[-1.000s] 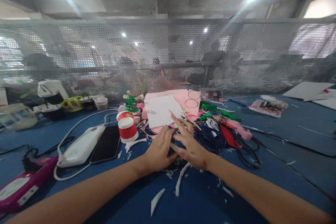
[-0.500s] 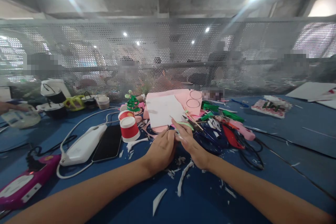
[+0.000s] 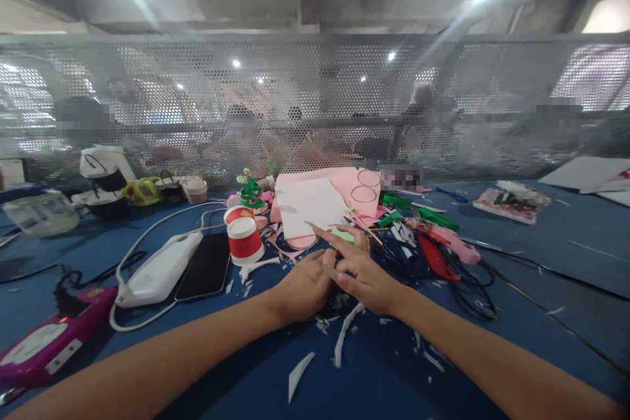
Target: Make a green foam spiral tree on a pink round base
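Left hand [image 3: 305, 285] is resting, fingers curled; right hand [image 3: 363, 270] is touching it, index extended; any grasp: cannot tell. White sheet [image 3: 309, 205] is lying on pink paper [image 3: 364, 194], just beyond the fingers, far side.

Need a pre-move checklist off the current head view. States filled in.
1. Both hands visible: ok, left hand and right hand meet in front of the sheet.
2. Grip on a piece: cannot tell, fingers hide whatever may be between the hands.
3. White sheet supported: ok, it lies over pink paper.
4. Front red cup apart from hands: ok, gap visible to the left hand.
5. Phone apart from hands: ok, it lies beyond the cup, off to the left.
6. Area free of scraps: not ok, white scraps lie below and around the hands.
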The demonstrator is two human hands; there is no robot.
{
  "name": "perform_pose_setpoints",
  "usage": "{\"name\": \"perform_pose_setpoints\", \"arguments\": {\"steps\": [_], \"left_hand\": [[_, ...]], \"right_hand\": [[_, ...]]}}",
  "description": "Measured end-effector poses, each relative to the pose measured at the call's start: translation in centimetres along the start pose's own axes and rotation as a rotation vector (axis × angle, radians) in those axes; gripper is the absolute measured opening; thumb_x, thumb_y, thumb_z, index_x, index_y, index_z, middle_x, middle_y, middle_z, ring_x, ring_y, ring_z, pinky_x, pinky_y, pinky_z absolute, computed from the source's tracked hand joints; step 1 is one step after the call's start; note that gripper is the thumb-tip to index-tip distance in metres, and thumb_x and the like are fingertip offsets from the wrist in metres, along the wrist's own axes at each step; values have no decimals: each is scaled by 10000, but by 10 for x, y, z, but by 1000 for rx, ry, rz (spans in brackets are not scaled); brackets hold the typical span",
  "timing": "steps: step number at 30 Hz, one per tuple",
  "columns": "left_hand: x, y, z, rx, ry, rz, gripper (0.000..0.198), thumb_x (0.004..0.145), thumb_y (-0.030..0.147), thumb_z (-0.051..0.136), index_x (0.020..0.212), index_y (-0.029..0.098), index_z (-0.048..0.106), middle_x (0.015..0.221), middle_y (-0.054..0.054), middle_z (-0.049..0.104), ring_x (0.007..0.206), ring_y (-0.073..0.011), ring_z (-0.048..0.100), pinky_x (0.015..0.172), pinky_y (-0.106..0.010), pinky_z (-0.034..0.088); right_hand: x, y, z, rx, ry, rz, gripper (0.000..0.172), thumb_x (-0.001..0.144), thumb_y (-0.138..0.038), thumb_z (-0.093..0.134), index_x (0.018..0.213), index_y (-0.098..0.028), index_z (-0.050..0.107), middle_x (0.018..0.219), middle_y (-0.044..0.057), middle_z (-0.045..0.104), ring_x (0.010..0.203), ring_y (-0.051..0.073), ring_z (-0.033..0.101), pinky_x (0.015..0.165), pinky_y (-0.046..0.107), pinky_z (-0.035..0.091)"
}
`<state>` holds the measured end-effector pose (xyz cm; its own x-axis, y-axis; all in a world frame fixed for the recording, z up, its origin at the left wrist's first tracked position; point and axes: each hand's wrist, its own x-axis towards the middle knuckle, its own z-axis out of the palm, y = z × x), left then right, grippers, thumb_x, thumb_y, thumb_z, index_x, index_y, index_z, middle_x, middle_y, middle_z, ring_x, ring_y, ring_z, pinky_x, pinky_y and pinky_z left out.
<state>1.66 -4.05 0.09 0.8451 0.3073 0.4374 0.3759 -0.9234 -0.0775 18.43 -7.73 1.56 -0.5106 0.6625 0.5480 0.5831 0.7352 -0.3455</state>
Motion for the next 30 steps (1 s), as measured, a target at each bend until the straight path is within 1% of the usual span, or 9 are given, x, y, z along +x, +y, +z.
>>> {"name": "perform_pose_setpoints", "arguments": {"steps": [6,9,11,13,15,17,20,25,30], "left_hand": [[2,2,-5,-135,-22,54,176,853,160,376,1010,161,455,990,-103,555,940,-220,542,831,-381,486],[1,2,-4,-152,-24,47,158,855,169,377,1000,163,440,986,-108,558,932,-222,548,822,-383,487],[0,2,-3,-159,-7,22,154,878,172,324,1000,152,417,969,-118,557,900,-215,554,797,-374,490],[0,1,-1,-153,14,-19,147,893,167,265,969,149,389,912,-114,557,826,-203,553,726,-354,491],[-1,1,2,-122,41,-65,131,900,158,235,926,162,363,847,-95,547,758,-193,538,655,-331,474],[-1,0,5,-68,80,-94,106,896,144,246,898,177,347,807,-73,529,730,-189,522,624,-317,453],[-1,1,7,16,135,-111,97,887,122,276,868,189,343,791,-63,520,712,-184,502,603,-302,430],[1,6,0,113,146,-149,144,908,119,284,830,188,382,747,-46,522,678,-180,478,591,-297,416],[3,11,-7,317,160,-125,107,897,123,379,952,174,456,838,-56,553,788,-203,504,665,-318,441]], "right_hand": [[2,-2,-9,-78,-69,-162,496,885,-528,360,679,-223,692,1453,-27,376,1270,305,299,1072,540,123],[1,-2,-9,-64,-66,-158,530,886,-551,334,673,-219,688,1456,-24,373,1265,308,302,1070,544,129],[1,-3,-6,-24,-29,-102,614,900,-565,262,616,-203,669,1459,-21,368,1271,313,278,1065,551,135],[1,-4,-3,49,34,-27,680,902,-589,184,640,-202,678,1449,-2,383,1271,307,263,1063,554,149],[1,-4,2,152,89,53,683,890,-622,158,831,-222,709,1419,30,417,1256,287,277,1072,546,167],[0,-3,7,274,148,141,660,878,-646,180,1083,-238,656,1380,59,444,1245,260,303,1091,518,186],[-1,0,18,405,234,270,655,881,-644,195,1251,-239,552,1330,82,445,1276,225,303,1124,453,199],[-3,5,30,461,290,457,652,884,-643,194,1269,-241,534,1250,79,500,1284,222,348,1116,427,242],[4,10,32,729,413,555,637,824,-670,375,1232,-218,564,1066,48,611,1135,217,479,1052,407,310]]}}
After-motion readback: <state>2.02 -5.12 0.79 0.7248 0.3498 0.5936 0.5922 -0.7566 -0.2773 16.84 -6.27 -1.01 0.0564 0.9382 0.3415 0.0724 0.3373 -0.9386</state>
